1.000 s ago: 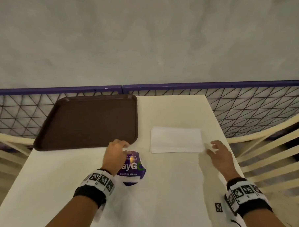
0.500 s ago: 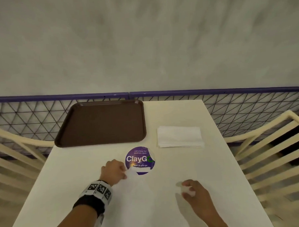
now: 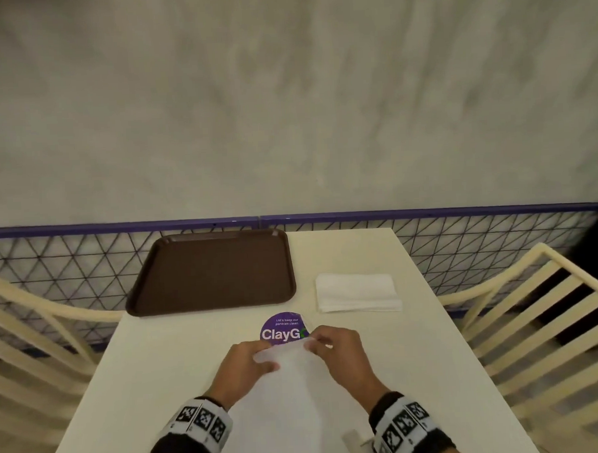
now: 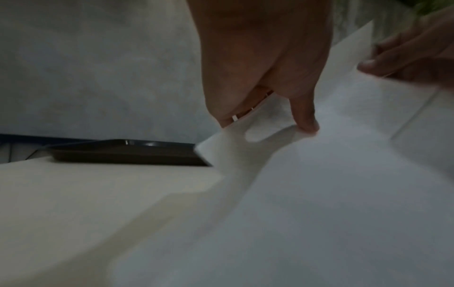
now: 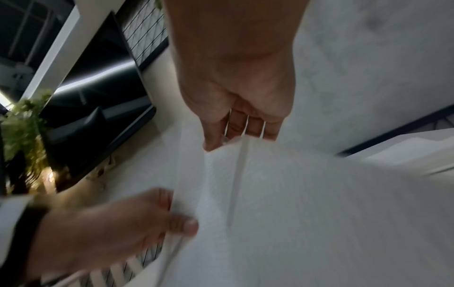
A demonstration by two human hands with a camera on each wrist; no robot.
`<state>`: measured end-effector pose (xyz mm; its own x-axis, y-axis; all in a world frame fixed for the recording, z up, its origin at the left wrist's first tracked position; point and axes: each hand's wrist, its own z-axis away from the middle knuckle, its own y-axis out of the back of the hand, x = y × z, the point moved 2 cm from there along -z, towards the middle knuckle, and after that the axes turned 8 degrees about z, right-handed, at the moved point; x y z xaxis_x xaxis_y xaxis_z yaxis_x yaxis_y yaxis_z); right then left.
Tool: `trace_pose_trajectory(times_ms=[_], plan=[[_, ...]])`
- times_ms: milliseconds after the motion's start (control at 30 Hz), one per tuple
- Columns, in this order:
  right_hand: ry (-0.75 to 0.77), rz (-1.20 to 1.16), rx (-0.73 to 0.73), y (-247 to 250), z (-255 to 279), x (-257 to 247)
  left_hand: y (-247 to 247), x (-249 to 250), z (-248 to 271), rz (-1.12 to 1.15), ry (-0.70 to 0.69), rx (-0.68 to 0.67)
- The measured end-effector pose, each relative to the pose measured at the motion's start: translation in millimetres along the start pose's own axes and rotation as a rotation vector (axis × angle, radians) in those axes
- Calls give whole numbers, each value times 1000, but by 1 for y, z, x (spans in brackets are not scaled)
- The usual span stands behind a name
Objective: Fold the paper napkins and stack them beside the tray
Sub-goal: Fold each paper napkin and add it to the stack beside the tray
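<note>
My left hand and right hand each pinch the napkin; uneven pulling may tear this thin paper or skew the fold.

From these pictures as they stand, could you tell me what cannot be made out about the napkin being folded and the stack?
- Napkin, head view: white on white table; its near edges are lost.
- Fold state: both wrist views are blurred; layers uncountable.
- Left hand and right hand: fingertips hidden behind paper.
- Stack: sheets too thin to count.
- Sticker: lower part covered by napkin and hands.
</note>
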<state>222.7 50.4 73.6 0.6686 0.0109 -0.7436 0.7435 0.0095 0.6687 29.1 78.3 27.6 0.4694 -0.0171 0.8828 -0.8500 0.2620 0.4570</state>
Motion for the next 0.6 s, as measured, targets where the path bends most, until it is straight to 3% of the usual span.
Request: trace_pose_trajectory(times_ms=[200,333,500,600], plan=[[-19,-87,151,37,0,13,8,-11,4,171,87,68],[-3,-97,285,52,5,24,10,2,0,396,40,90],[8,-79,388,58,13,31,10,15,-6,288,-42,141],[-5,-143,430,63,12,32,11,31,-9,296,-83,270]])
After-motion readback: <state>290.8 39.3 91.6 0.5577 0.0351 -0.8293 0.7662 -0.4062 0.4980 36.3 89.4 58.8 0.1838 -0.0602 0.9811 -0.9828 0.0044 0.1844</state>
